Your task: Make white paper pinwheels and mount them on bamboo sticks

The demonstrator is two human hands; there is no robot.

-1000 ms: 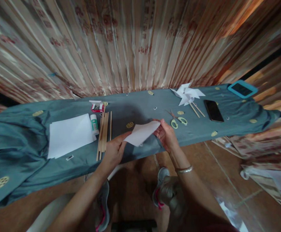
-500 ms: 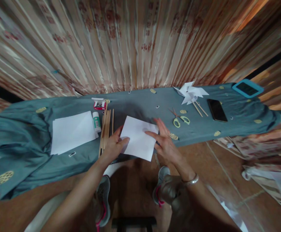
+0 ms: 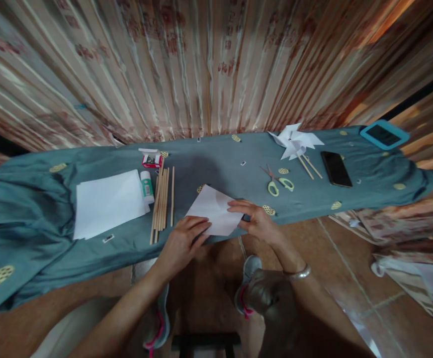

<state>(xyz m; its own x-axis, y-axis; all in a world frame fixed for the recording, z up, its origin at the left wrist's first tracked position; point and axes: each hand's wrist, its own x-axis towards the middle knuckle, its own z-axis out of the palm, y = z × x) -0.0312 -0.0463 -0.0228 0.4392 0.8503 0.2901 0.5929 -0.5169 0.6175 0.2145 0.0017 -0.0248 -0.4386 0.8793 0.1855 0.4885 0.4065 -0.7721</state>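
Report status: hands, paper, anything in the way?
Left hand, right hand: both on white paper sheet. Scissors right, wooden sticks left, neither touching it. Nothing seen blocking.

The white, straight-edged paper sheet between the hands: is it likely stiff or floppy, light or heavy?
The white paper sheet probably feels light, as its edges show hardly any thickness. That thinness suggests it would droop if lifted by one corner. Pushed inward by the left hand and right hand, which touch opposite sides, it might buckle.

No lettering, brand or number can be read: the green label [image 3: 148, 191] on the white tube [image 3: 145, 177] is too small, the red box [image 3: 158, 162] too blurred, and the reddish square marks [image 3: 228, 37] on the curtain [image 3: 197, 89] are illegible
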